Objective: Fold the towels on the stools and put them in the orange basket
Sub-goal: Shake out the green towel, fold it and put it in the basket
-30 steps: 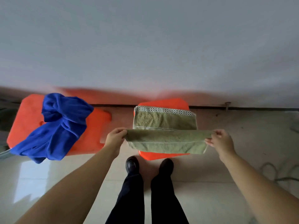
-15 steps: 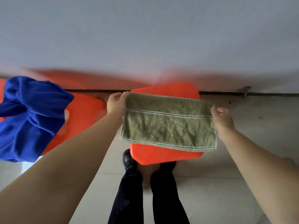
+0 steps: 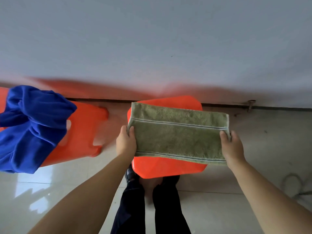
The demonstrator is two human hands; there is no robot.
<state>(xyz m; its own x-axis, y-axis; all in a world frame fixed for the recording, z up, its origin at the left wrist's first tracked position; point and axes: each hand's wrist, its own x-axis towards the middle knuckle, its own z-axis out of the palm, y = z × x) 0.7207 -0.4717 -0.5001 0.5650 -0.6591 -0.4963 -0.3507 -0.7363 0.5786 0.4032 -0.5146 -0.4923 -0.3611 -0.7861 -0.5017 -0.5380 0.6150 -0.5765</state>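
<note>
Nearby, a crumpled blue towel [image 3: 32,129] drapes the left orange stool [image 3: 81,132].

**Green towel folded over and laid flat**

A second ago held up as a drooping strip by both ends in front of the orange stool [image 3: 167,168]. Now doubled over and spread flat across that stool, the green towel [image 3: 179,134] overhanging its right edge. Left hand [image 3: 126,142] shifted from the top corner to the towel's left edge; right hand [image 3: 232,146] likewise at the right edge, thumbs on top.
</note>
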